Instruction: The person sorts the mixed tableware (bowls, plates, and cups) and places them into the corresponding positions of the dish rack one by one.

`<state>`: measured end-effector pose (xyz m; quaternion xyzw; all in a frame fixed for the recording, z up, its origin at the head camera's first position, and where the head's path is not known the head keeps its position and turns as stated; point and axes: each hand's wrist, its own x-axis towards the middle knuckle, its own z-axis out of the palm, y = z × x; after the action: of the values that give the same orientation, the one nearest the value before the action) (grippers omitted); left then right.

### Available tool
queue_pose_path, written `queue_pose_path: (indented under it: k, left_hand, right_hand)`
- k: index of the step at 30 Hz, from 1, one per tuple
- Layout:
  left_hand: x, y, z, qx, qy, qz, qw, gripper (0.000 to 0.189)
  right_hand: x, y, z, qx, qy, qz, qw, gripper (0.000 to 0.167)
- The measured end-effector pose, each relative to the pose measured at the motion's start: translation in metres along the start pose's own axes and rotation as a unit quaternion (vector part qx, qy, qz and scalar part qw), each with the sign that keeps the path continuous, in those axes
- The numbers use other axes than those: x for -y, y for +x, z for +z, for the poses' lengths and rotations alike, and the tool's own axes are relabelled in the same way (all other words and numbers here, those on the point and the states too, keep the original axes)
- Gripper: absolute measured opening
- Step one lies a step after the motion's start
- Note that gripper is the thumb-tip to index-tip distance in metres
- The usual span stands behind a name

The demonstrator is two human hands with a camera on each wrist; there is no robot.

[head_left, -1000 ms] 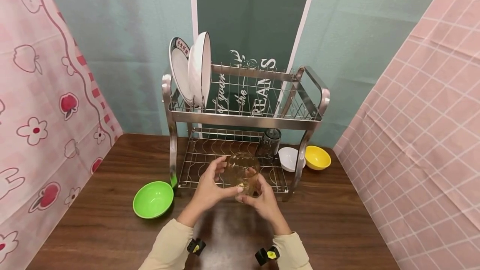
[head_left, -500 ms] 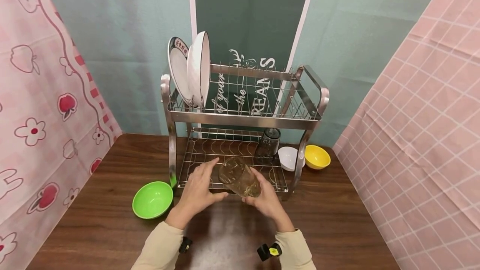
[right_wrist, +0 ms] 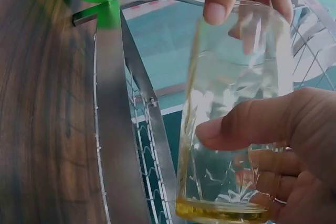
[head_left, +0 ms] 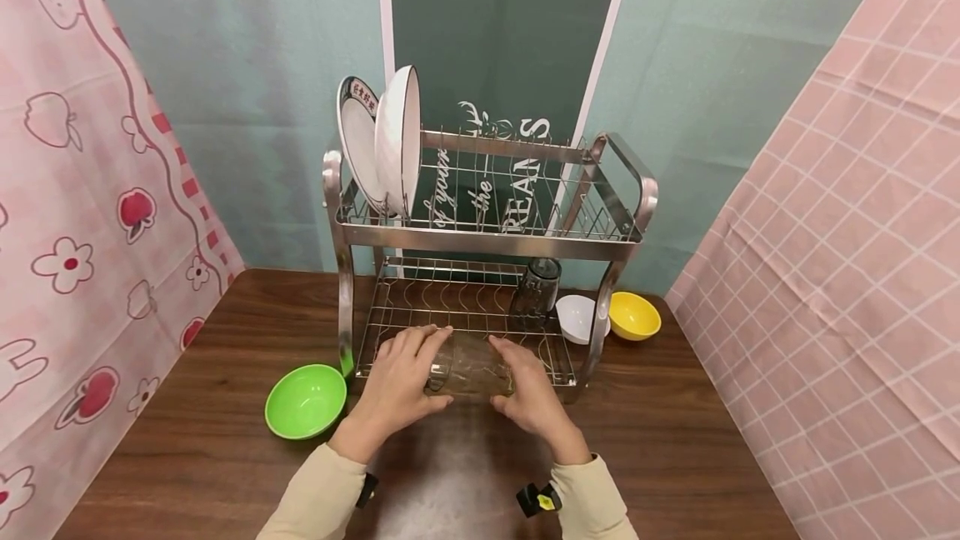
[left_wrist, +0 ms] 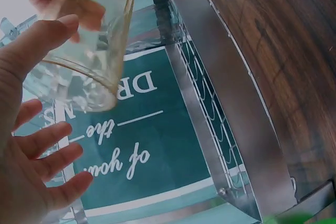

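A clear, amber-tinted drinking glass [head_left: 472, 367] lies sideways in the air between my hands, before the rack's lower tier. My right hand [head_left: 534, 394] grips it near the base; in the right wrist view the thumb presses one side and the fingers curl round behind. At the mouth end is my left hand [head_left: 393, 382], thumb and fingers apart around the rim. In the left wrist view, its fingers [left_wrist: 52, 148] are spread away from the glass [left_wrist: 100, 35]. Whether the left thumb touches the glass I cannot tell.
A two-tier metal dish rack [head_left: 487, 240] stands ahead. Its top holds a plate [head_left: 360, 140] and a white bowl [head_left: 399, 140] on edge. A dark glass [head_left: 536, 294] sits upside down below. Green [head_left: 306, 401], white [head_left: 577, 317] and yellow [head_left: 634, 315] bowls flank the rack.
The glass has turned from roughly upright through a tilt to lying sideways, its mouth toward my left hand. My left hand has let go of it and shifted left; the right has kept its grip.
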<state>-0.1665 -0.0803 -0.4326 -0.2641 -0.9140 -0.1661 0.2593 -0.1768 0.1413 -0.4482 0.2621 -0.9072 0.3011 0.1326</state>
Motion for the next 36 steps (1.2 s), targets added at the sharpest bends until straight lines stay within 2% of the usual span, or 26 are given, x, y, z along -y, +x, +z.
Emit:
queue_pose_path:
  k: [3,7,13,19,23,28,36]
  left_hand:
    - [-0.003,0.001,0.002,0.006,0.007,0.007,0.9999,0.096]
    - [-0.007,0.001,0.007,-0.002,0.011,0.014,0.9998,0.097]
    - [-0.008,0.0,0.011,-0.018,0.035,0.018,0.999,0.097]
    - [-0.009,-0.001,0.016,-0.025,0.046,0.041,0.9978,0.093]
    - [-0.01,-0.002,0.016,-0.007,0.05,0.056,0.9971,0.093]
    - [-0.011,-0.005,0.017,0.01,0.043,0.059,0.9972,0.092]
    - [-0.008,-0.007,0.021,0.001,0.057,0.068,0.996,0.089]
  right_hand:
    - [0.003,0.001,0.0,-0.007,-0.035,-0.03,0.9989,0.084]
    - [0.007,0.002,0.001,-0.022,-0.082,-0.061,0.9946,0.085]
    - [0.016,0.002,0.001,-0.027,-0.137,-0.068,0.9878,0.087]
    - [0.023,0.001,0.003,-0.027,-0.159,-0.093,0.9825,0.085]
    - [0.026,-0.001,0.005,-0.032,-0.169,-0.105,0.9794,0.084]
    - [0.028,0.0,0.008,-0.026,-0.185,-0.112,0.976,0.083]
    - [0.031,0.0,0.01,-0.032,-0.21,-0.132,0.9682,0.083]
